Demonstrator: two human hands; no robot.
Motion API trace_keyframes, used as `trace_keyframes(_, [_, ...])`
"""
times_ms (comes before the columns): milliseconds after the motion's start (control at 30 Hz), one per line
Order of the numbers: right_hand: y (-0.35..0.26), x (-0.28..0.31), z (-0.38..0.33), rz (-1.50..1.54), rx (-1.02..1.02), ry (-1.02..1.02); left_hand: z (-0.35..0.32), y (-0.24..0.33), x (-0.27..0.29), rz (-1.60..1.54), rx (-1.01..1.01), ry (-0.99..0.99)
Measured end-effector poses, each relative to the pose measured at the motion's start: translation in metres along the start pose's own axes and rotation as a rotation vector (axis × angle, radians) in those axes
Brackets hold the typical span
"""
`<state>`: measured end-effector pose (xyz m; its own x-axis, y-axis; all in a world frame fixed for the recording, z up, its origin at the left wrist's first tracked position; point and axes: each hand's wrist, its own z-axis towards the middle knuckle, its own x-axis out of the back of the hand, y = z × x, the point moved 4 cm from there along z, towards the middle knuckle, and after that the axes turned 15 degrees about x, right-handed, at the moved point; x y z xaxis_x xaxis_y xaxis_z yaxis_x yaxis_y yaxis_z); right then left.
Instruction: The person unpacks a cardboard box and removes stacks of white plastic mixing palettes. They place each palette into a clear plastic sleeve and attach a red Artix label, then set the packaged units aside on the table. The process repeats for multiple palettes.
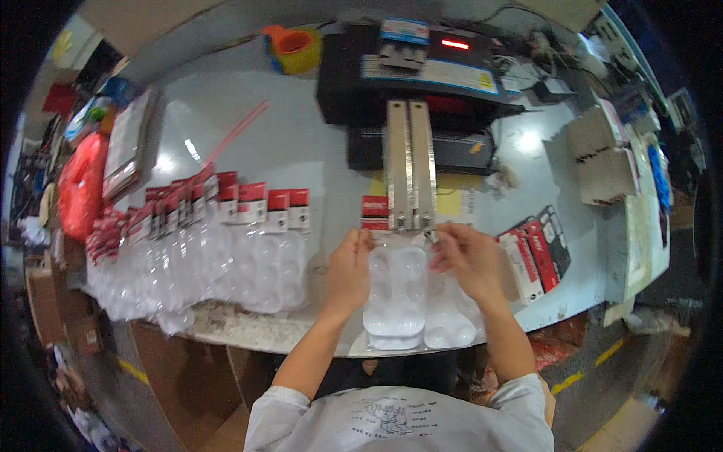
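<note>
- Two hands are up at the front edge of the counter (pixel 316 151), forearms coming in from below, both working on one clear plastic blister pack (pixel 397 290) lying flat between them.
- Left hand (pixel 348 273) has its grip closed on the pack's left edge, fingers curled over the top corner.
- Right hand (pixel 468 260) is pinched shut near the pack's top right corner, fingertips right under the ends of the two metal bars (pixel 411 166); can't tell exactly what's between them.
- More clear blister trays (pixel 444 324) sit under and just right of the held one.
- Small red card (pixel 375 213) lies just above the left hand, touching the bars' left side.
- Bars stick out toward the person from a black machine (pixel 422 83) with a lit red display.
- Left of the hands there's a fanned row of packs (pixel 226 241), clear with red-and-white header cards.
- Right side: a few red and black boxes (pixel 536 252) lying flat.
- Further out: a yellow tape roll (pixel 295 49) at the back, a red bag (pixel 79 184) far left, cardboard cartons (pixel 602 154) far right.
</note>
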<state>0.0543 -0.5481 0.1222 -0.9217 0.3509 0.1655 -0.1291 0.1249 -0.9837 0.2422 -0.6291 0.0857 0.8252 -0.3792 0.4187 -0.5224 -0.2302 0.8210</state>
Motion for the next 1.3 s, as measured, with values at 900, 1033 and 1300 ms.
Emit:
trace_keyframes(900, [-0.02,0.108,-0.067,-0.987,0.172,0.39,-0.037,-0.02,-0.007,0.317,-0.185,0.115])
trace_keyframes(1033, [-0.032,0.101,-0.07,-0.93,0.156,0.494,-0.035,-0.017,-0.003,0.255,-0.182,0.11])
trace_keyframes(1300, [-0.077,0.08,-0.059,-0.455,0.218,0.423,-0.044,-0.003,0.001,0.15,-0.251,0.018])
